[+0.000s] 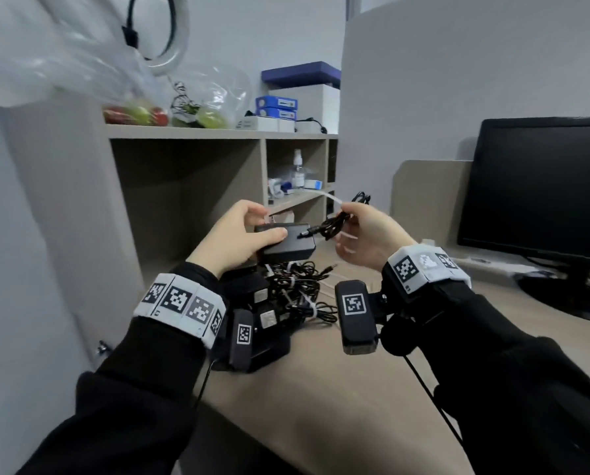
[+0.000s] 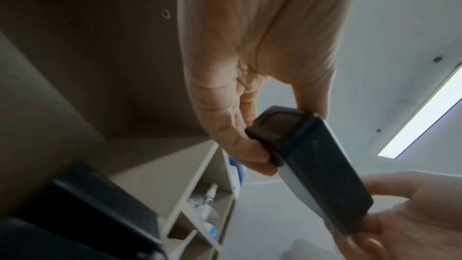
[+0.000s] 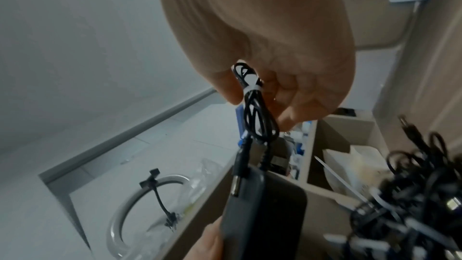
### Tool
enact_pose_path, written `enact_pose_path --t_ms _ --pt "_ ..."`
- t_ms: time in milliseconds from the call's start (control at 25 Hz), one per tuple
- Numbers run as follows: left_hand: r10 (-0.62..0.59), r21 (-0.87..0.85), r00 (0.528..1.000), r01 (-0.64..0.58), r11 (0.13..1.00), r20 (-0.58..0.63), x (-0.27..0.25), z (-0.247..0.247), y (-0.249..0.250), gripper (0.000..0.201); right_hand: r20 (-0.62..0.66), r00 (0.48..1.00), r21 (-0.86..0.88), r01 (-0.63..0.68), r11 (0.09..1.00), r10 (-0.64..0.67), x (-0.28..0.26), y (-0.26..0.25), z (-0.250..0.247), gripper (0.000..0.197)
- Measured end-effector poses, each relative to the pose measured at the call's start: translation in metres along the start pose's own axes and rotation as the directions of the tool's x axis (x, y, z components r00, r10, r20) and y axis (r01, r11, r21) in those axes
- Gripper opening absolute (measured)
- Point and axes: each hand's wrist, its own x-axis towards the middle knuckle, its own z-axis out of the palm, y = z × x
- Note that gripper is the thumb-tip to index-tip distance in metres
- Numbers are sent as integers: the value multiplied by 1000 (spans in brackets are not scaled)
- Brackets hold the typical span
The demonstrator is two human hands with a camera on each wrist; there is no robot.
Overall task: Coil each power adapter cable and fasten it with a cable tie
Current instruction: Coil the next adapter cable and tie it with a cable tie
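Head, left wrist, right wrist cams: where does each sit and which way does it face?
Head: worn on the head, facing forward and down at the desk; shows both sleeves, left hand, right hand.
Left wrist: looks up along the left hand at the power adapter it grips.
Right wrist: looks along the right hand pinching the coiled cable.
Shared: the adapter appears in all three.

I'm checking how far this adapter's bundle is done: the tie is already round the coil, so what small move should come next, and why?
Probably pull the white cable tie snug. The right hand pinches the coiled thin black cable at the tie, whose long tail sticks out. The left hand steadies the black rectangular power adapter, so the grip can stay.
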Motion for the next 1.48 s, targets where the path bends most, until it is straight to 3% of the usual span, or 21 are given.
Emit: enact_pose_path --t_ms 120,280,480,720,1040,1480 --pt "-111 118 993 114 986 -34 2 -27 -33 37 41 991 -49 -128 991 130 18 27 33 12" --pt "-199 111 978 204 973 -57 1 -37 -60 46 31 993 -120 -113 986 118 38 45 55 8" --pt "-133 244 987 152 958 -92 -5 -31 -74 35 -55 995 -302 -99 948 87 62 63 56 17" --pt "-137 284 986 159 946 -94 4 -26 -84 33 -91 987 -200 -149 968 133 69 75 46 19" --pt "-99 256 983 137 957 -154 -6 -25 -81 37 -75 977 -235 -212 949 200 54 79 39 18" --pt "-237 352 964 264 898 -120 -20 -12 -62 57 61 980 -349 -155 924 187 19 66 36 17"
